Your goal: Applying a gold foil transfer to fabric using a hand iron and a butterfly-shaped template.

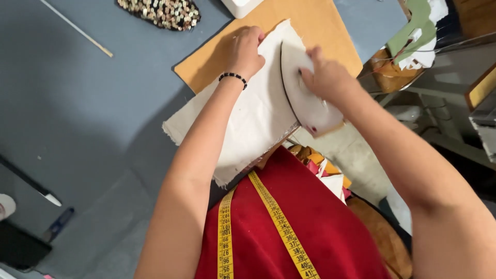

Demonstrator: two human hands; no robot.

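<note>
here, at the upper centre of the frame, the left hand (244, 50) pressed flat, fingers spread, on cream fabric (248, 119) while the right hand (324, 77) pinched a curved card pattern (305, 101) atop it; tracing its edge would seemingly need a steady hold.

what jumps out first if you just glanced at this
Mid-frame, the left hand presses flat on a piece of cream cloth spread over a tan board on the grey table. Beside it, the right hand holds a pale curved template against the cloth's right edge. At the bottom, a yellow measuring tape hangs bright over the person's red shirt.
</note>
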